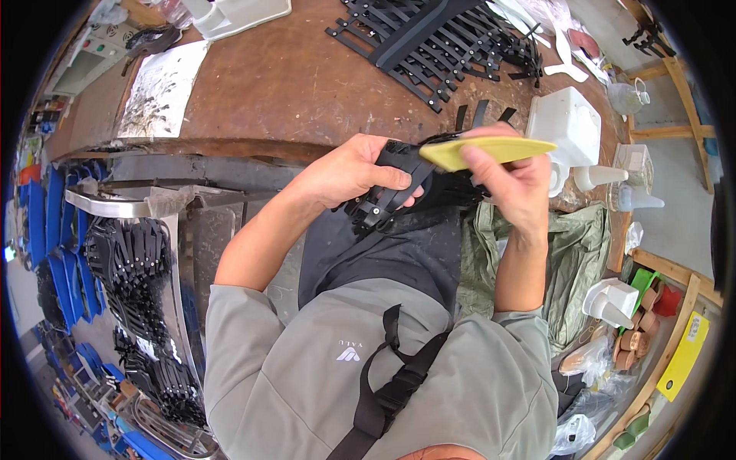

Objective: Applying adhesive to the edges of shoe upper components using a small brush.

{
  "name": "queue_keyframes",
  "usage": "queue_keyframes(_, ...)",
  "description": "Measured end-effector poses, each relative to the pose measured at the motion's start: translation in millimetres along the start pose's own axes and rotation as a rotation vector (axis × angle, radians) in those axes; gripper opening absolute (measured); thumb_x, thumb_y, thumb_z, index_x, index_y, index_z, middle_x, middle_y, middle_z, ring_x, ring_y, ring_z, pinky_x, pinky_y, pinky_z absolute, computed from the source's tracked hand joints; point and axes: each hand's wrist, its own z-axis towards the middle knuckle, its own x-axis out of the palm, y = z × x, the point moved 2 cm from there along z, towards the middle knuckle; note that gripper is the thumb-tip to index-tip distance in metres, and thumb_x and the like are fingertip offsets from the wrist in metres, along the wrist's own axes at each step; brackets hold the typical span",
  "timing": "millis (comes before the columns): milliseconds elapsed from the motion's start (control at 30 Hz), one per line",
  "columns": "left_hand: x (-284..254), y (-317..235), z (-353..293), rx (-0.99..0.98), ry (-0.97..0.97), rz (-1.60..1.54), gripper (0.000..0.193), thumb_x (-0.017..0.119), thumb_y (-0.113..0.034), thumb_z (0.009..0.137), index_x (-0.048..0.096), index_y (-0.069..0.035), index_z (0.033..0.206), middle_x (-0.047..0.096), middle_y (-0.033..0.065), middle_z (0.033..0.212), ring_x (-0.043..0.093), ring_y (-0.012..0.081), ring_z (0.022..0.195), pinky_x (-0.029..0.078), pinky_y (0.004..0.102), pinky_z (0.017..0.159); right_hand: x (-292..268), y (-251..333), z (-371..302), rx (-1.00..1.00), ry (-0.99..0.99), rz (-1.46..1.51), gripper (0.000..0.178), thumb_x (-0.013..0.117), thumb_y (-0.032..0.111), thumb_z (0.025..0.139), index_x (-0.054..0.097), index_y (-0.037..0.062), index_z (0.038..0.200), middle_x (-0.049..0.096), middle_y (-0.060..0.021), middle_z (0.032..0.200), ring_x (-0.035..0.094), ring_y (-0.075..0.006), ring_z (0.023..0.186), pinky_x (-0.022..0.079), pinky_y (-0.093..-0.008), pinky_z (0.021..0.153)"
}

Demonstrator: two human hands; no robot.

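Right of the bundle of black, silver-studded straps, which the left hand pinches, the right hand clasps a flat, yellow, tapering piece, long axis roughly left-to-right, its left end overlapping the bundle in view.

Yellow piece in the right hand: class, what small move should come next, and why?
Probably ease the yellow piece against the black straps: the right hand grips it, its left end overlaps them in this view, and the left hand holds them. Contact is unclear.
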Motion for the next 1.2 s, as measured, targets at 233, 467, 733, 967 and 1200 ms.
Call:
queue_keyframes(233, 0, 0, 0, -0.026, -0.044, -0.035, 0.024, 0.066, -0.003, 0.08, 0.06, 0.003, 0.103, 0.068, 0.0125, 0.087, 0.067, 0.0164, 0.073, 0.055, 0.0269, 0.069, -10, -6, -6, 0.083, -0.065, -0.003, 0.015, 0.066, 0.009, 0.086, 0.065, -0.0016, 0.096, 0.066, -0.0024, 0.082, 0.059, -0.0084, 0.073, 0.047, -0.0219, 0.066)
queue_keyframes(467, -2, 2, -1, -0.004, -0.028, -0.042, 0.022, 0.066, -0.003, 0.08, 0.06, 0.002, 0.101, 0.068, 0.0115, 0.086, 0.067, 0.016, 0.074, 0.055, 0.027, 0.069, -18, -10, -6, 0.152, -0.244, 0.014, 0.017, 0.067, 0.012, 0.085, 0.066, -0.0008, 0.096, 0.066, -0.0033, 0.084, 0.056, -0.0052, 0.066, 0.045, -0.0188, 0.059)
queue_keyframes(733, 0, 1, -4, -0.024, -0.043, 0.003, 0.021, 0.067, -0.003, 0.08, 0.062, 0.003, 0.099, 0.069, 0.0126, 0.086, 0.067, 0.0165, 0.072, 0.055, 0.0268, 0.069, -8, -11, 11, 0.041, -0.293, 0.083, 0.016, 0.066, 0.011, 0.086, 0.066, -0.0005, 0.098, 0.065, -0.003, 0.083, 0.053, -0.0045, 0.061, 0.042, -0.0179, 0.053)
queue_keyframes(967, -2, 3, -4, -0.004, -0.034, 0.009, 0.02, 0.067, -0.004, 0.08, 0.063, 0.003, 0.099, 0.069, 0.0125, 0.086, 0.067, 0.0171, 0.073, 0.055, 0.0276, 0.069, 11, -6, 19, -0.079, -0.152, -0.03, 0.013, 0.065, 0.009, 0.085, 0.068, 0.0003, 0.094, 0.066, -0.006, 0.09, 0.06, -0.0112, 0.076, 0.048, -0.0242, 0.07)
queue_keyframes(1200, 6, -2, 0, 0.032, -0.011, 0.038, 0.024, 0.065, -0.003, 0.08, 0.061, 0.005, 0.102, 0.069, 0.0133, 0.087, 0.067, 0.0185, 0.074, 0.055, 0.0285, 0.07, -5, -8, 6, -0.221, -0.281, -0.41, 0.017, 0.065, 0.012, 0.084, 0.065, 0.0011, 0.098, 0.066, -0.0055, 0.082, 0.06, -0.0132, 0.069, 0.048, -0.025, 0.062)
